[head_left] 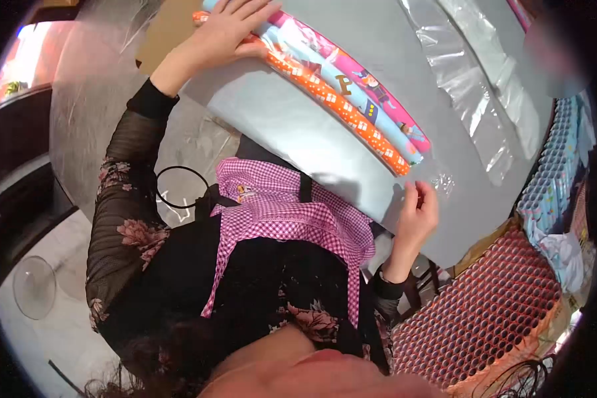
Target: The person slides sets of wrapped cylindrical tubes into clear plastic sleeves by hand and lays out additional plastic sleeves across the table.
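Three rolls of wrapping paper lie side by side across the grey table top [285,113]: an orange roll with white dots [338,105], a light blue roll with printed figures [361,96], and a pink roll [351,69]. Shiny clear plastic appears to cover them. My left hand [229,30] rests flat over their upper left end, fingers stretched out. Just beyond their lower right end is my right hand [419,212], its fingers loosely bent and slightly apart, with nothing visible in them. A small crinkled patch of clear plastic [442,184] lies close to that hand.
Long clear plastic sleeves [467,86] lie on the table's right side. Stacks of many patterned roll ends, one red [477,305] and one blue [544,166], stand to the right. Brown cardboard [169,30] is at the upper left. A pink checked apron [278,209] covers my lap.
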Motion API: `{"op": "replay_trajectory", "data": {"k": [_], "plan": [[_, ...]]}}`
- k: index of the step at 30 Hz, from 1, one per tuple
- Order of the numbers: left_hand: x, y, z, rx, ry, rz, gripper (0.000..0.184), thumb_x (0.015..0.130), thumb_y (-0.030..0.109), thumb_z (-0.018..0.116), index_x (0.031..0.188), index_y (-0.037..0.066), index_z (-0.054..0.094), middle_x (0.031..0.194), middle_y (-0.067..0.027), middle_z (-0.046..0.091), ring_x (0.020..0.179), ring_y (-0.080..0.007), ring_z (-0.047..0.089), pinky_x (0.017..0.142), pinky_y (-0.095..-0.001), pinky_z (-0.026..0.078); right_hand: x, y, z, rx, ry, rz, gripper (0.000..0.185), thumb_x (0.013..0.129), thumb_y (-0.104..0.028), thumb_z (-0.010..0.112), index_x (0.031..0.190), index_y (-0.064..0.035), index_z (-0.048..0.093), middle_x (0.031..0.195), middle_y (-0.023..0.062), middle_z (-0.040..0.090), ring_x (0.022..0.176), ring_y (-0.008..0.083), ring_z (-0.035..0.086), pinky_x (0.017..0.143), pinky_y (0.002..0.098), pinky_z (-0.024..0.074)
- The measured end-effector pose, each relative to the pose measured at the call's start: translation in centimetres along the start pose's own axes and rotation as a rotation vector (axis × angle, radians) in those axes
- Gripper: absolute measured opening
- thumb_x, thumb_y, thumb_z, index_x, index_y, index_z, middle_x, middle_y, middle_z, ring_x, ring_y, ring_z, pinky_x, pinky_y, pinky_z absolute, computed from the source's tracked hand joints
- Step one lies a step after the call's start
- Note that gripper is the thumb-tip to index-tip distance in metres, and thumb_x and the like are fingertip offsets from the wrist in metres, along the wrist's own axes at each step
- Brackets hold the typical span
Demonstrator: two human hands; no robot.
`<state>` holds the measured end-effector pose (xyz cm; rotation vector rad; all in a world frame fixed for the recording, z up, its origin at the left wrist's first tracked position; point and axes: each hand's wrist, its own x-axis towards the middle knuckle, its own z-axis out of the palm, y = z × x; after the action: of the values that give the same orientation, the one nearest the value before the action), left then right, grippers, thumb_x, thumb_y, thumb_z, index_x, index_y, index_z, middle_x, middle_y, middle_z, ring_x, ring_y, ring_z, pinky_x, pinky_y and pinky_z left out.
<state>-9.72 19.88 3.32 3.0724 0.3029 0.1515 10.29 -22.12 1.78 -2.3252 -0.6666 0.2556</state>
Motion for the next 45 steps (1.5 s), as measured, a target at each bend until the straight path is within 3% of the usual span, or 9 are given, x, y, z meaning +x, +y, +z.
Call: {"op": "replay_trajectory", "data": {"k": [2, 5, 7, 14, 17, 20, 21, 23, 45], "plan": [[0.7, -0.7, 1.0, 0.020, -0.054, 0.024, 0.090, 0.078, 0.059, 0.063, 0.142, 0.001, 0.040, 0.143, -0.0220, 0.042, 0.133, -0.0454, 0.036, 0.109, -0.0557, 0.027, 0.0, 0.1, 0.5, 0.051, -0.053, 0.135, 0.016, 0.087, -0.007, 0.069, 0.100, 0.0034, 0.067, 0.085, 0.0059, 0.067, 0.077, 0.0101, 0.061, 0.072, 0.0250, 0.0499], [1.7, -1.8, 3.6, -0.194, 0.462, 0.429, 0.091, 0.079, 0.063, 0.060, 0.141, 0.000, 0.040, 0.142, -0.0222, 0.043, 0.133, -0.0457, 0.036, 0.109, -0.0561, 0.027, 0.5, -0.1, 1.0, 0.113, -0.102, 0.221, 0.017, 0.087, -0.009, 0.069, 0.099, 0.0023, 0.069, 0.086, 0.0032, 0.067, 0.076, 0.0080, 0.059, 0.071, 0.0235, 0.0488], [1.7, 1.0, -0.8, 0.039, -0.114, 0.070, 0.094, 0.078, 0.069, 0.055, 0.139, -0.001, 0.042, 0.142, -0.0222, 0.043, 0.132, -0.0455, 0.037, 0.108, -0.0575, 0.027, 0.8, 0.1, 1.2, 0.151, -0.119, 0.265, 0.017, 0.087, -0.009, 0.069, 0.099, 0.0024, 0.069, 0.085, 0.0030, 0.067, 0.076, 0.0082, 0.059, 0.071, 0.0233, 0.0487], [2.1, 0.5, 1.0, -0.048, -0.208, -0.023, 0.096, 0.079, 0.073, 0.048, 0.137, -0.003, 0.043, 0.142, -0.0228, 0.042, 0.131, -0.0448, 0.039, 0.109, -0.0586, 0.024, 1.0, 0.6, 1.9, 0.226, -0.106, 0.177, 0.011, 0.092, -0.007, 0.065, 0.096, 0.0030, 0.068, 0.077, 0.0009, 0.064, 0.069, 0.0044, 0.054, 0.061, 0.0199, 0.0438], [2.3, -0.8, 4.2, -0.055, 0.484, 0.410, 0.097, 0.079, 0.074, 0.047, 0.138, -0.004, 0.042, 0.142, -0.0226, 0.042, 0.130, -0.0446, 0.039, 0.109, -0.0582, 0.023, 1.4, 0.2, 1.8, 0.269, -0.129, 0.331, 0.010, 0.092, -0.009, 0.065, 0.092, 0.0011, 0.068, 0.073, -0.0006, 0.062, 0.061, 0.0032, 0.050, 0.054, 0.0183, 0.0382], [2.9, 1.7, 0.7, -0.121, -0.267, -0.053, 0.098, 0.079, 0.074, 0.046, 0.138, -0.004, 0.041, 0.141, -0.0219, 0.042, 0.129, -0.0439, 0.039, 0.108, -0.0580, 0.024, 1.8, -0.4, 1.5, 0.384, -0.174, 0.486, 0.012, 0.093, -0.012, 0.065, 0.088, -0.0011, 0.066, 0.070, -0.0013, 0.060, 0.056, 0.0028, 0.047, 0.050, 0.0178, 0.0349], [2.9, -0.2, 4.3, -0.047, 0.110, 0.209, 0.098, 0.079, 0.075, 0.046, 0.138, -0.004, 0.040, 0.141, -0.0215, 0.042, 0.130, -0.0435, 0.039, 0.108, -0.0578, 0.024, 1.9, -0.4, 1.5, 0.424, -0.196, 0.538, 0.013, 0.093, -0.013, 0.065, 0.086, -0.0018, 0.065, 0.069, -0.0015, 0.059, 0.055, 0.0028, 0.046, 0.049, 0.0178, 0.0347], [3.2, -1.2, 6.8, 0.027, 0.490, 0.466, 0.098, 0.079, 0.075, 0.045, 0.138, -0.004, 0.040, 0.141, -0.0211, 0.041, 0.130, -0.0430, 0.039, 0.109, -0.0575, 0.023, 2.1, -0.4, 1.5, 0.463, -0.218, 0.590, 0.015, 0.093, -0.015, 0.065, 0.085, -0.0024, 0.064, 0.068, -0.0016, 0.058, 0.054, 0.0027, 0.046, 0.048, 0.0177, 0.0345], [3.5, -0.3, 7.8, -0.034, 0.596, 0.483, 0.094, 0.081, 0.073, 0.045, 0.134, -0.005, 0.042, 0.134, -0.0212, 0.043, 0.128, -0.0396, 0.038, 0.109, -0.0556, 0.023, 5.3, -1.1, 0.6, 0.592, -0.425, 0.768, 0.022, 0.096, -0.019, 0.058, 0.077, -0.0071, 0.055, 0.063, -0.0016, 0.052, 0.046, 0.0047, 0.042, 0.040, 0.0199, 0.0308]]}}
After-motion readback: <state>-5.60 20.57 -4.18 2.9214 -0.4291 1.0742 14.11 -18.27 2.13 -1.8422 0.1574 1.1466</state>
